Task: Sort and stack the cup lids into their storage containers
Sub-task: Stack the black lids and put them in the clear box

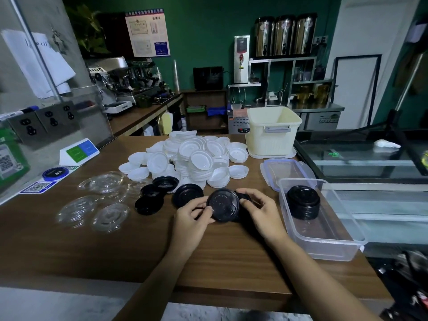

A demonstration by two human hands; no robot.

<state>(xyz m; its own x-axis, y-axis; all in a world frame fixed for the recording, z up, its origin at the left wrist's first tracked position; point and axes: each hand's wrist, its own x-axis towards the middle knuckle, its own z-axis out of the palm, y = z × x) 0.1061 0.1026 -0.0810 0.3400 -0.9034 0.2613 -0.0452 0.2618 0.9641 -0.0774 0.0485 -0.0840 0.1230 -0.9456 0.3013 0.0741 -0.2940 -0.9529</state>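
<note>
Both forearms came in from the bottom edge and met at mid table (115, 246), wrists low, hands close together. L hand (194, 212) sat palm inward w/ thumb pressed on the near-left rim of a black lid (223, 205), fingers curled round the left edge. R hand (259, 209) mirrored it: fingers bent and closed on the lid's right side, thumb toward the rim. So both hands were clamped on the lid, neither one slack. The lid was held just above the table, tilted up toward the camera, flat face showing. A 2nd lid (243, 195) peeked out behind it by the R fingers; can't tell if it was gripped too or just lying there.

Loose black lids (187, 194) lay just beyond the hands, 4 or so, some overlapping. Behind them sat the white pile (192, 158), a big heap. Clear lids (106, 200) were spread out to the left, well apart from the hands.

To the right, near the R hand, stood a clear tub (324, 239) w/ a black stack (303, 202) upright in its far end. The tub cover (287, 170), w/ blue clips, lay flat on the table behind the tub. A cream bin (271, 133) stood past that, beside the white pile.
</note>
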